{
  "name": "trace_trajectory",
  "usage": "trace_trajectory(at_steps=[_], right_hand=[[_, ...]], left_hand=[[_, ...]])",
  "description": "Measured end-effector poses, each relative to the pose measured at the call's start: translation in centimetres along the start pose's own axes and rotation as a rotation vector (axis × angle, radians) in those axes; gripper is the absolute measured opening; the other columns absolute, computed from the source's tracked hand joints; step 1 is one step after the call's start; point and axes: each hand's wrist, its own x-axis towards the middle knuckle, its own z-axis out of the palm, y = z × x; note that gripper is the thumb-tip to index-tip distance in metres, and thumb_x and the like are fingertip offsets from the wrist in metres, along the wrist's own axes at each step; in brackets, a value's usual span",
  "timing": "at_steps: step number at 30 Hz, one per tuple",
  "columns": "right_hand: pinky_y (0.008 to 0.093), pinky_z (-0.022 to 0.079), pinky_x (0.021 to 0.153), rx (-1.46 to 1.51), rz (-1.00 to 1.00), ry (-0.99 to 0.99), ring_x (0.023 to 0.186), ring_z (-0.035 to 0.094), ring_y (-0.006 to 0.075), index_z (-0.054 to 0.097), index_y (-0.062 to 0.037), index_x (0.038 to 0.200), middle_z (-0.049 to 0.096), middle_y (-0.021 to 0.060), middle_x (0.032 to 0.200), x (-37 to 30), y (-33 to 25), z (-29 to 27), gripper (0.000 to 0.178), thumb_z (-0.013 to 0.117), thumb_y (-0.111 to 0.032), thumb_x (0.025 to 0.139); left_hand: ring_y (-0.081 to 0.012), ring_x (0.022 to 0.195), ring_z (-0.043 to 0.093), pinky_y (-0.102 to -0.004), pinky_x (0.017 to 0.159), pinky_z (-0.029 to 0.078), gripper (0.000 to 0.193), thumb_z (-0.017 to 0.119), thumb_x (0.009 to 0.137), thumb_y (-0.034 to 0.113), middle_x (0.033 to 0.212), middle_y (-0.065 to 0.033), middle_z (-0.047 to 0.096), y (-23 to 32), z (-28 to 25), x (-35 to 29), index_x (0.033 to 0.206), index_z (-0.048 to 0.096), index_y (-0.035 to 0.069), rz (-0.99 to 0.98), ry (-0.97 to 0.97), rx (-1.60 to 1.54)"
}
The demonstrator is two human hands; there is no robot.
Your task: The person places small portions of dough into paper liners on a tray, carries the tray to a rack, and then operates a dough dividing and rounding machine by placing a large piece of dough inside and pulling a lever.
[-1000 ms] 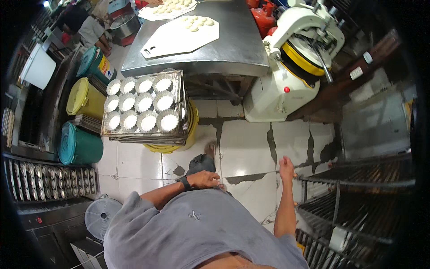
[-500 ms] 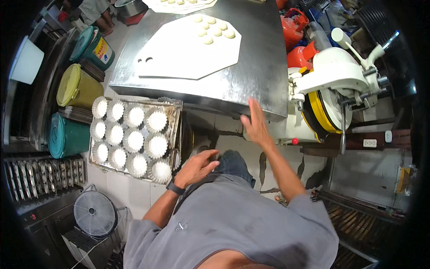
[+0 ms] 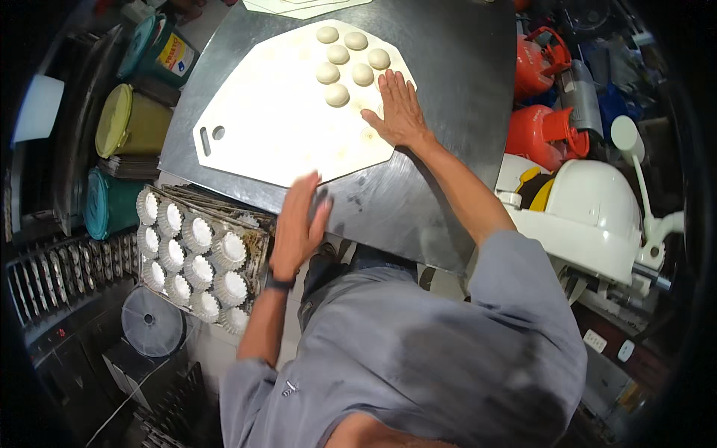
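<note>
Splayed right hand (image 3: 403, 121) on white board (image 3: 261, 112), wide left hand (image 3: 297, 228) by its edge, printed yellow label (image 3: 175, 54) on teal bucket (image 3: 151, 60)

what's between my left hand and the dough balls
In the head view, just the bare white board lies between your left hand and the dough balls.

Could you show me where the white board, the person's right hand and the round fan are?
Board (image 3: 276, 112): head view, on the bare white middle of its top.
Right hand (image 3: 402, 119): head view, on the back of the hand.
Fan (image 3: 153, 322): head view, on its round front grille.
</note>
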Motion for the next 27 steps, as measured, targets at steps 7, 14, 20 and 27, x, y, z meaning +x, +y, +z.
trace_trajectory(at_steps=[7,14,20,27], right_hand=[[0.0530,0.009,0.126,0.110,-0.072,-0.117,0.154,0.016,0.0409,0.029,0.0082,0.154,0.024,0.0286,0.162,6.1,2.0,-3.0,0.092,0.042,-0.064,0.099],[0.0539,0.011,0.125,0.053,-0.100,-0.177,0.155,0.013,0.0407,0.027,0.0050,0.156,0.020,0.0264,0.165,7.9,3.0,-0.6,0.091,0.042,-0.063,0.099],[0.0441,0.040,0.114,0.526,0.071,0.030,0.135,0.050,0.0417,0.056,0.0065,0.137,0.054,0.0301,0.141,12.4,6.7,-2.4,0.061,0.069,-0.032,0.091],[0.0415,0.054,0.094,0.595,0.142,-0.312,0.097,0.069,0.0328,0.067,0.0047,0.113,0.070,0.0213,0.107,14.9,8.0,-2.5,0.048,0.076,-0.029,0.080]], left_hand=[[-0.0404,0.146,0.032,-0.0524,0.120,0.027,0.064,0.064,0.096,0.027,0.157,-0.0220,0.036,-4.6,6.6,17.1,0.147,0.040,-0.003,0.144,-0.026,0.458],[-0.0371,0.153,0.020,-0.0550,0.122,0.021,0.073,0.057,0.097,0.038,0.164,-0.0228,0.024,-5.9,9.0,17.3,0.152,0.033,-0.004,0.103,-0.134,0.543],[-0.0417,0.134,0.048,-0.0514,0.111,0.039,0.063,0.060,0.096,0.034,0.147,-0.0261,0.050,-5.8,6.8,19.3,0.144,0.045,-0.004,0.024,0.083,0.308],[-0.0342,0.089,0.064,-0.0420,0.077,0.051,0.044,0.079,0.080,0.032,0.099,-0.0238,0.066,-4.9,5.9,21.9,0.101,0.065,-0.005,-0.658,-0.045,0.030]])
